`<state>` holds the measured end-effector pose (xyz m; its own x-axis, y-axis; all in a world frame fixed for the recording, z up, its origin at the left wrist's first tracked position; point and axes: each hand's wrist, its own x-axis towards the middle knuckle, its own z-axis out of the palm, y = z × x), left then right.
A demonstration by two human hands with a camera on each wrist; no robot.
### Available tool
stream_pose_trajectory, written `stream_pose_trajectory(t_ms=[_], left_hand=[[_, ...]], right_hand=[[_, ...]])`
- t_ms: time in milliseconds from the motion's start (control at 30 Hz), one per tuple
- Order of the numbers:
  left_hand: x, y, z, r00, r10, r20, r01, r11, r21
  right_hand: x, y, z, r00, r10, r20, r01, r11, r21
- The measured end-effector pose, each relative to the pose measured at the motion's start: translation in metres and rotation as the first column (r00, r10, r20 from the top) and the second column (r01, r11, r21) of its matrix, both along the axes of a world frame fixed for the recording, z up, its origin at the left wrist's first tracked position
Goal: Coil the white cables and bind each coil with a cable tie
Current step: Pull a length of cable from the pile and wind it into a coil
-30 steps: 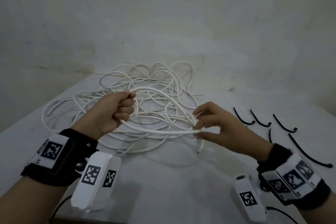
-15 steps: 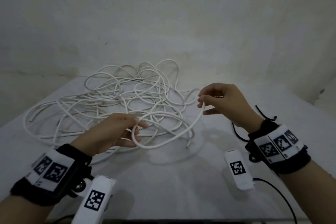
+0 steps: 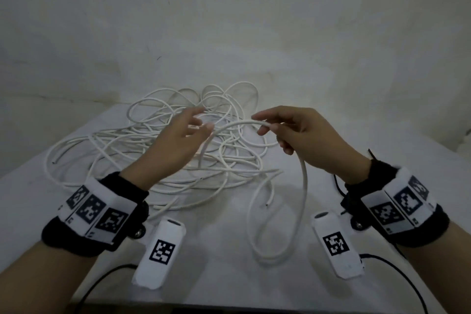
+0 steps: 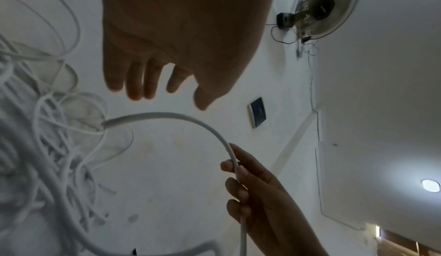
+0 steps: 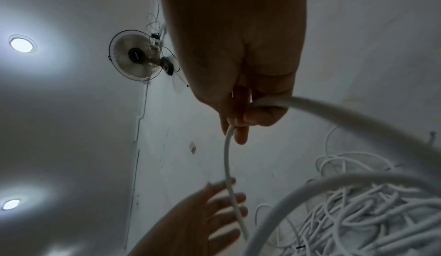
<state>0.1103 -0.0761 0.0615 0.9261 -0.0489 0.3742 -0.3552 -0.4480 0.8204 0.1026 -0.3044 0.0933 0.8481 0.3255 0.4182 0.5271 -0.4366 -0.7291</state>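
A tangle of white cables [image 3: 163, 150] lies on the white table [image 3: 216, 278] at the back left. My right hand [image 3: 293, 132] grips one white cable [image 3: 303, 186] in curled fingers; the cable arches left toward the pile and hangs down in a loop [image 3: 270, 252] onto the table. The right wrist view shows that cable [image 5: 227, 156] leaving my fingers [image 5: 241, 124]. My left hand [image 3: 188, 125] hovers above the pile with its fingers spread, holding nothing; in the left wrist view its fingers [image 4: 143, 82] are straight above the arched cable [image 4: 190, 120].
A black cable tie [image 3: 337, 183] shows partly behind my right wrist. Wrist cameras [image 3: 160, 250] hang below both wrists with black leads [image 3: 402, 278] running off the front edge. A pale wall stands behind the table. A wall fan [image 5: 133, 58] is mounted high up.
My left hand has let go of the cable, lifted and spread its fingers over the pile. The right hand has shifted its grip, and a loop of cable now hangs down to the table.
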Motion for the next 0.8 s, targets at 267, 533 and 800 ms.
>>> stream_pose_trajectory(t_ms=[267, 533, 800], left_hand=[[-0.001, -0.011, 0.010, 0.944, -0.323, -0.073, 0.308, 0.937, -0.165], [0.006, -0.009, 0.014, 0.872, -0.481, -0.092, 0.314, 0.694, -0.648], [0.017, 0.004, 0.029, 0.755, -0.641, 0.135, 0.380, 0.260, -0.888]], right_hand=[[-0.002, 0.014, 0.005, 0.991, 0.019, 0.133, -0.034, 0.993, 0.109], [0.003, 0.000, -0.012, 0.995, 0.059, -0.079, -0.036, 0.963, 0.268], [-0.004, -0.013, -0.043, 0.973, 0.136, -0.186, -0.061, 0.932, 0.358]])
